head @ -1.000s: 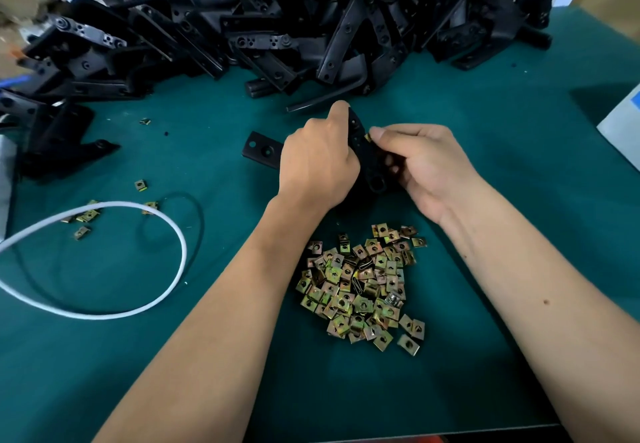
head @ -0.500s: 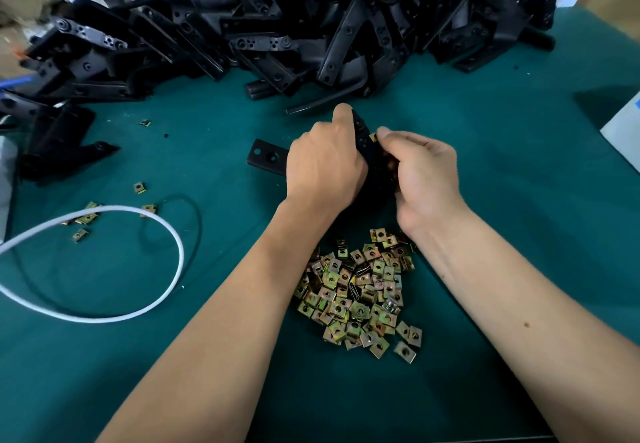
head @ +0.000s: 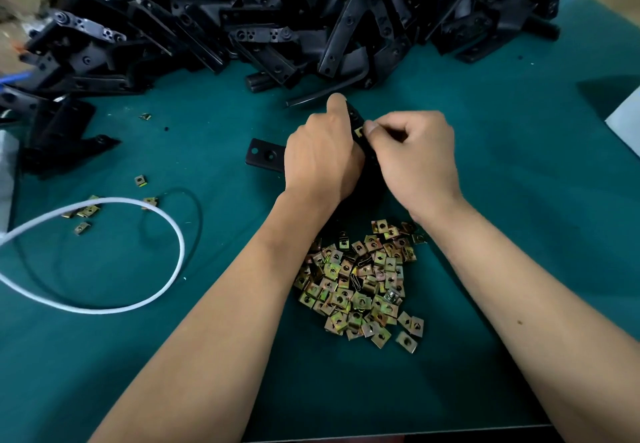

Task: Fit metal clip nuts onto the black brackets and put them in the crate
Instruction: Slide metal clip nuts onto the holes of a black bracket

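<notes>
Nearest the viewer, a heap of brass-coloured clip nuts (head: 363, 283) lies on the green table (head: 519, 200), between the two forearms. Just beyond the heap, both hands meet over one black bracket (head: 265, 155). The left hand (head: 320, 162) is curled round the bracket's middle, thumb extended along its raised upper edge; one flat end with holes protrudes to the left and rests on the table. The right hand (head: 419, 162) has its fingers curled and pinches a single clip nut (head: 359, 131) against the bracket's upper edge, beside the left thumb. To the left, a white cable loop (head: 173, 234) lies on the table with a few stray clip nuts (head: 85, 212) near it. At the far edge, a large pile of black brackets (head: 277, 27) spans the table.
</notes>
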### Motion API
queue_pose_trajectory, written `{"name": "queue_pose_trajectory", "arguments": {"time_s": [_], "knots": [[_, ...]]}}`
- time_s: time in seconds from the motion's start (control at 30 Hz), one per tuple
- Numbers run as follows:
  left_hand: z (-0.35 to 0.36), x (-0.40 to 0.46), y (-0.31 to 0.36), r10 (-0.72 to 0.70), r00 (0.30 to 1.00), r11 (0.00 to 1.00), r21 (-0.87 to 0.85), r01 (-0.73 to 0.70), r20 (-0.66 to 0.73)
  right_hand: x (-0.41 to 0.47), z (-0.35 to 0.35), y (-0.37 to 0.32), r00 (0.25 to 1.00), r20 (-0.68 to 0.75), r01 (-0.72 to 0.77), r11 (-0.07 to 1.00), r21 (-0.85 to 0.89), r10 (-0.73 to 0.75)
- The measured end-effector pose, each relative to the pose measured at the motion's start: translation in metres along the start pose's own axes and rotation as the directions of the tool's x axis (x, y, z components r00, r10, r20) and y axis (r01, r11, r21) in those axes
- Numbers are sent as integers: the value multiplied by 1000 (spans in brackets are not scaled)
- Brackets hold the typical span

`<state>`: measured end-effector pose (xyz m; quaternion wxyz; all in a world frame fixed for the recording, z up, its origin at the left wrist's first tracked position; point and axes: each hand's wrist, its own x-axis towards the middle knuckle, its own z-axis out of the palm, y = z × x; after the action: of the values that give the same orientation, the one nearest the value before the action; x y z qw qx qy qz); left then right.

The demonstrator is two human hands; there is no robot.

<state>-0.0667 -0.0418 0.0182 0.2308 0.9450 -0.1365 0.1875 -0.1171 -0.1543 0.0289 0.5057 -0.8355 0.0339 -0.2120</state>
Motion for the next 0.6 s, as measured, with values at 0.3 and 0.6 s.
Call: {"name": "queue_pose_trajectory", "arguments": {"time_s": [0.3,0.6], "knots": [[-11,7,-21,-96,994,995,15,97,-49,3,-10,-2,948,316,81,986,-147,-31],[-19,0,-42,-248,961,965,-112,235,-123,2,-26,-1,714,700,196,965,-176,-17]]}}
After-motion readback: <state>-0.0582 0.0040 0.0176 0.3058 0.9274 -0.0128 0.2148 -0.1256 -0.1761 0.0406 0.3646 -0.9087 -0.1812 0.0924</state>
